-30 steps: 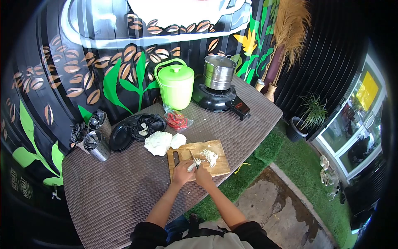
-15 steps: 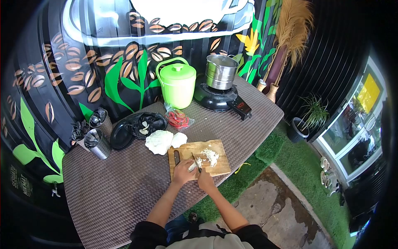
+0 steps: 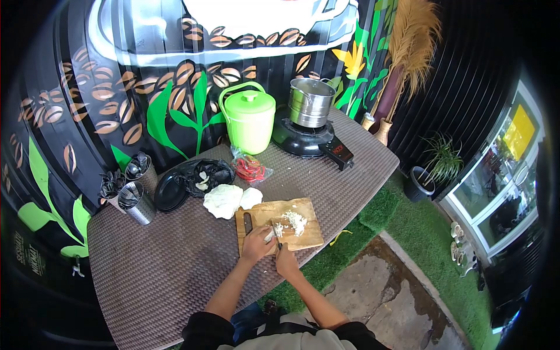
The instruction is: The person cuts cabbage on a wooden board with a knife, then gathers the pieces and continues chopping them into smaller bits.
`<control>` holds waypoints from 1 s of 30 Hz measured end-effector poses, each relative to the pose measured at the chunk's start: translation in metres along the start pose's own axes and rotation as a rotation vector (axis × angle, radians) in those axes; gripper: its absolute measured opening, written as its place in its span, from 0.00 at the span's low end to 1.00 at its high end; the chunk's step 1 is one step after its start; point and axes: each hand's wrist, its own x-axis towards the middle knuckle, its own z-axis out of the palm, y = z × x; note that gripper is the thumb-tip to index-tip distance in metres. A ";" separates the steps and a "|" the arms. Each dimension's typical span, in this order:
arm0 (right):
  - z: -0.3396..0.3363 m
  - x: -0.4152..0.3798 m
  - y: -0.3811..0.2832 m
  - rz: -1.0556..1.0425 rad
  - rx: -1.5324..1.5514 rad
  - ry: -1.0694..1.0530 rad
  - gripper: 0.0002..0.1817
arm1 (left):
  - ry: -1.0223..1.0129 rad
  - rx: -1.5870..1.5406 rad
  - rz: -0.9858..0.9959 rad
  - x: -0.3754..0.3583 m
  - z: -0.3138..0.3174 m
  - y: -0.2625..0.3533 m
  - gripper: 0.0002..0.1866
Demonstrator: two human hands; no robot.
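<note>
A brown woven bench [image 3: 175, 268] carries everything here. At its far edge, against the painted wall, stand a lime green bucket [image 3: 249, 119] with its lid on and, to the right of it, a steel pot [image 3: 309, 102] on a black stove [image 3: 303, 140] near the far right corner. In front of the bucket lies a clear bag of red chillies [image 3: 249, 168]. Toward the far left edge stand two metal cups of cutlery [image 3: 131, 192], and next to them a black plate [image 3: 169, 192] with a black bag [image 3: 205, 175] partly on it. Pale cabbage leaves [image 3: 228, 199] lie just in front of the bag, touching the far left corner of a wooden cutting board [image 3: 303, 236].

The cutting board sits near the front edge of the bench, toward its right half. On the middle of it is a small heap of chopped white vegetable [image 3: 294, 220]. The left hand [image 3: 256, 244] rests on the near left part of the board, its fingers curled down on a small white piece [image 3: 269, 234] just left of the heap. The right hand [image 3: 287, 262] is at the board's front edge, closed around the handle of a knife [image 3: 276, 233], whose blade reaches up across the board beside the white piece, between it and the heap. The two hands lie close beside each other, nearly touching. Nothing stands between them and the heap.
</note>
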 end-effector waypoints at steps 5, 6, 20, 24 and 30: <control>-0.030 0.033 -0.007 -0.071 0.110 -0.218 0.20 | -0.047 0.129 0.004 0.002 -0.011 0.015 0.16; -0.039 0.036 -0.008 -0.072 0.113 -0.220 0.20 | -0.035 0.143 0.038 0.001 -0.010 0.013 0.16; -0.017 0.023 -0.001 -0.097 -0.072 -0.061 0.18 | -0.019 0.173 0.062 -0.001 -0.011 0.016 0.13; -0.074 0.018 -0.032 0.026 0.160 -0.327 0.18 | -0.016 0.179 0.071 -0.003 -0.008 0.012 0.12; -0.027 0.001 -0.001 -0.111 0.045 -0.136 0.17 | -0.020 0.183 0.052 -0.001 -0.010 0.016 0.12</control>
